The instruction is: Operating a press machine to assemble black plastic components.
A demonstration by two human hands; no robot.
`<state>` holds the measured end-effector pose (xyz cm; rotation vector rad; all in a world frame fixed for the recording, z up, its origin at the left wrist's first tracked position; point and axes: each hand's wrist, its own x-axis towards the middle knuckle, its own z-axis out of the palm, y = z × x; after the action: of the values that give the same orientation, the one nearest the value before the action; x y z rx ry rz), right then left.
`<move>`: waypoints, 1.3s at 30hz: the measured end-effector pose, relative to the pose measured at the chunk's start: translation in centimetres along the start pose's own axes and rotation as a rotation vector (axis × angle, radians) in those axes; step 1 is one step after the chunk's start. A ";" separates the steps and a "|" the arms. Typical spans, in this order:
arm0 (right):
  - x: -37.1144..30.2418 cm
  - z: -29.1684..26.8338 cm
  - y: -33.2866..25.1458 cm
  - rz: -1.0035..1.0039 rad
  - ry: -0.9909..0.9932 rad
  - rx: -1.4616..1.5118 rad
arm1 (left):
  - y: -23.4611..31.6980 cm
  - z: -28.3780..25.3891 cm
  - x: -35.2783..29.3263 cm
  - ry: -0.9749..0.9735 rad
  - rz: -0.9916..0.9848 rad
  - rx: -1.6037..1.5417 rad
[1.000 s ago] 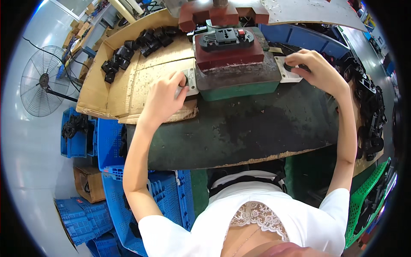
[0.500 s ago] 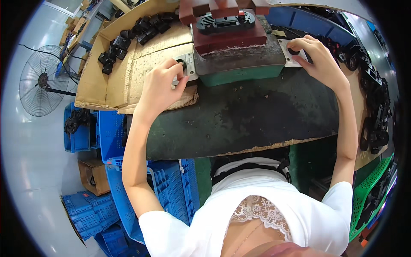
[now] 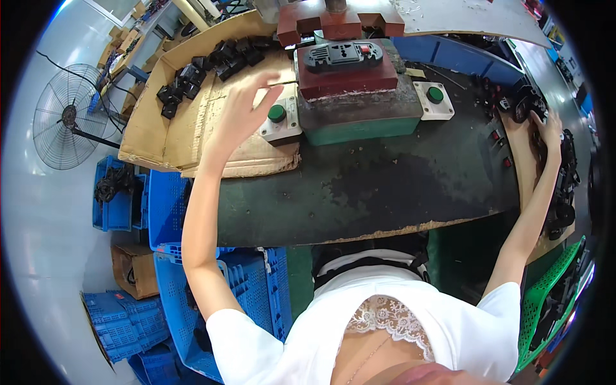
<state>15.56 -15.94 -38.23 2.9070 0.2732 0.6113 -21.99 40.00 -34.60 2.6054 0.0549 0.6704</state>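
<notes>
My left hand (image 3: 240, 115) hangs in the air with thumb and fingers apart, holding nothing. It is just left of a green push button (image 3: 276, 113) on a white metal block. My right hand (image 3: 549, 131) reaches to a heap of black plastic parts (image 3: 564, 173) at the far right; its fingers are spread at the heap's upper end. Whether they touch a part is hard to see. Between two button blocks, a black plastic housing (image 3: 343, 56) with a red switch lies on a dark red fixture block (image 3: 350, 80). A notched red press head (image 3: 340, 22) stands above and behind it. The right green button (image 3: 435, 95) is uncovered.
A cardboard tray (image 3: 212, 122) with several black square parts (image 3: 183, 83) lies left of the press. Small red and black pieces (image 3: 497, 137) are near the right edge of the dark table (image 3: 385, 173). Blue crates (image 3: 256, 289) stand lower left, a green basket (image 3: 536, 308) lower right.
Both hands have come off the green buttons. My right hand has moved right to the black parts, while my left has lifted slightly and opened. A wider gap shows between press head and housing.
</notes>
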 end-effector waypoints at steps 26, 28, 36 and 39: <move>-3.2 1.5 0.2 0.102 0.648 0.454 | 0.6 6.1 7.8 0.044 0.012 -0.421; -3.5 0.2 -0.7 0.128 0.715 0.594 | 2.6 5.5 6.8 0.077 -0.016 -0.460; -3.3 -2.7 -2.8 -0.010 1.069 1.276 | 7.4 5.2 2.2 0.115 0.281 -0.150; -3.9 -6.1 -6.5 -0.029 0.981 1.359 | 7.6 4.4 -0.4 0.041 0.202 -0.103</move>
<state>8.58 -9.72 -35.44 3.2175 1.2241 2.6660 -20.83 31.26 -34.95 2.5193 -0.2266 0.7752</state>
